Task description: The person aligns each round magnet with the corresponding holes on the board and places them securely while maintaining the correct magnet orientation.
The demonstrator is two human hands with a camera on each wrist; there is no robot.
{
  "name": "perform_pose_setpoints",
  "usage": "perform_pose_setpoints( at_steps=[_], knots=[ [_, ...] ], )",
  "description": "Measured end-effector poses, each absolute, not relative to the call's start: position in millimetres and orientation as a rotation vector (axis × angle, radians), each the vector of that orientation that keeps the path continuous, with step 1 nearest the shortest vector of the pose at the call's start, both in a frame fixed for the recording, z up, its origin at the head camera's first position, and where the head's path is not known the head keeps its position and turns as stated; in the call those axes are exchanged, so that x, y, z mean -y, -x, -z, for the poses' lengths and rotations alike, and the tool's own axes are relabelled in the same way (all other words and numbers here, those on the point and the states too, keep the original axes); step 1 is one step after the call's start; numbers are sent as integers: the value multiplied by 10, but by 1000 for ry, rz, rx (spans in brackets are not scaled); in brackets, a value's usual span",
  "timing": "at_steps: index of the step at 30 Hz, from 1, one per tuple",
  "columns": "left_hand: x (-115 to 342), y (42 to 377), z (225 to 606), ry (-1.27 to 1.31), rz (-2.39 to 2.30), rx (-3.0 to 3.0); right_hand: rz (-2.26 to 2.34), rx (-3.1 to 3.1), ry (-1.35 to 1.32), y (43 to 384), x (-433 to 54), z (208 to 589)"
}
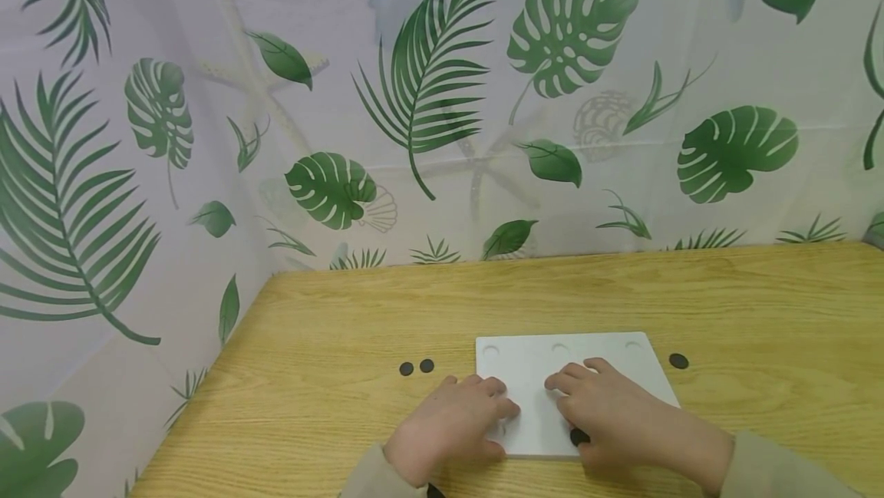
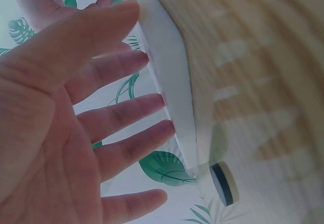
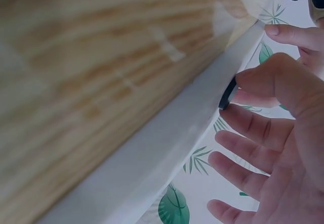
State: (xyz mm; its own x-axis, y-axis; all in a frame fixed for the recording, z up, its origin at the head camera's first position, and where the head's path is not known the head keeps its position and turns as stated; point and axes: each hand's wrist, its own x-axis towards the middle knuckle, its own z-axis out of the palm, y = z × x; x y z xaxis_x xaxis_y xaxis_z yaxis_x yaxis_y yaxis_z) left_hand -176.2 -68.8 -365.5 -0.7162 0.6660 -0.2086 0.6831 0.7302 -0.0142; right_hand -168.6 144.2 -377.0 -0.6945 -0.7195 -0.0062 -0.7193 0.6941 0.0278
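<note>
A white board (image 1: 539, 394) with shallow round recesses in its surface lies on the table. My left hand (image 1: 456, 423) rests at the board's left side, its fingertips touching the board; in the left wrist view its fingers (image 2: 126, 110) are spread and nearly straight, holding nothing. Over the board's near right part, my right hand (image 1: 615, 413) pinches a black disc (image 3: 229, 93) between thumb and forefinger. That disc is tilted against the board's surface, and in the head view the hand partly covers it. The other right-hand fingers are loosely extended.
Two black discs (image 1: 417, 367) lie on the wooden table (image 1: 331, 329) left of the board. Another black disc (image 1: 679, 361) sits just beyond its right edge. A leaf-patterned cloth (image 1: 449, 122) hangs behind the table and along its left side.
</note>
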Motion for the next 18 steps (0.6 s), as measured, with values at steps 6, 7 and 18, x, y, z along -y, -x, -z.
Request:
perform_pose_setpoints(
  at_steps=[6,7,18],
  knots=[
    [688,1763,3659,-1083,138,-2743,43,2913,-1206,1697,-1446,3756],
    [688,1761,3663,-1086,142,-2745,40,2917,-1204,1693,-1449,3753],
    [687,1759,3660,-1093,141,-2747,4,2980,-1147,1714,-1500,3681]
  ],
)
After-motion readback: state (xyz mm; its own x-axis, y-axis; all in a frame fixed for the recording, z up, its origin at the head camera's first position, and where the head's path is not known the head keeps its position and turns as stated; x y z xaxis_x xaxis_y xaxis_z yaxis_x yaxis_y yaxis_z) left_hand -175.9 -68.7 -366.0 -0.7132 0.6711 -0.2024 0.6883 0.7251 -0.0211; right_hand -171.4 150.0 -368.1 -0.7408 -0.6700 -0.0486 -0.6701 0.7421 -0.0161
